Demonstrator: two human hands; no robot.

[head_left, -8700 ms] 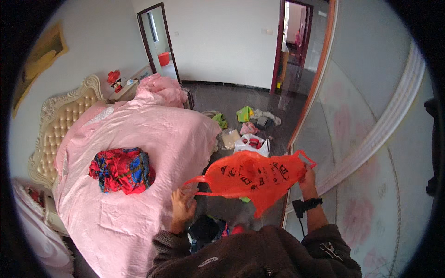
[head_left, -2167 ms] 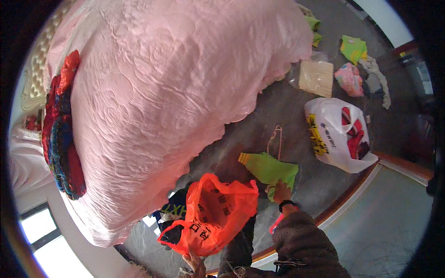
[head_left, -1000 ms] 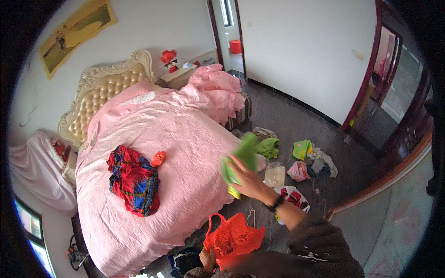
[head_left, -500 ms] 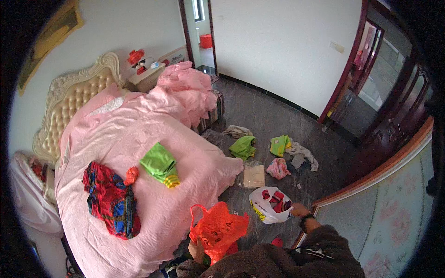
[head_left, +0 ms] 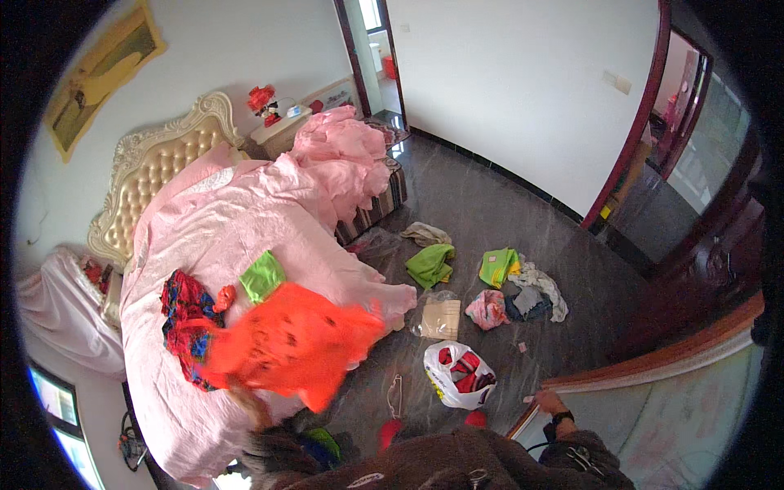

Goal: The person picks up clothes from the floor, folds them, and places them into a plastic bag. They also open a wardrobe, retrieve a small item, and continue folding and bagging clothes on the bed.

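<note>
My left hand is closed on an orange-red plastic bag, which billows over the bed's near side. The bag partly covers a red and blue plaid garment and a folded green garment on the pink bedspread. My right hand, with a dark wristband, is beside the wooden edge of a panel, its fingers loosely apart and holding nothing I can see. A white plastic bag with red and dark clothes in it stands on the floor to its left, apart from the hand.
Green garments, a green-yellow one, a pink patterned bundle and grey clothes lie on the dark floor. A clear package is near the bed corner. The wood-edged panel stands at right.
My left hand has swung the orange-red bag up and left over the bed. My right hand has let go of the white bag and moved right and down. The view has shifted slightly.
</note>
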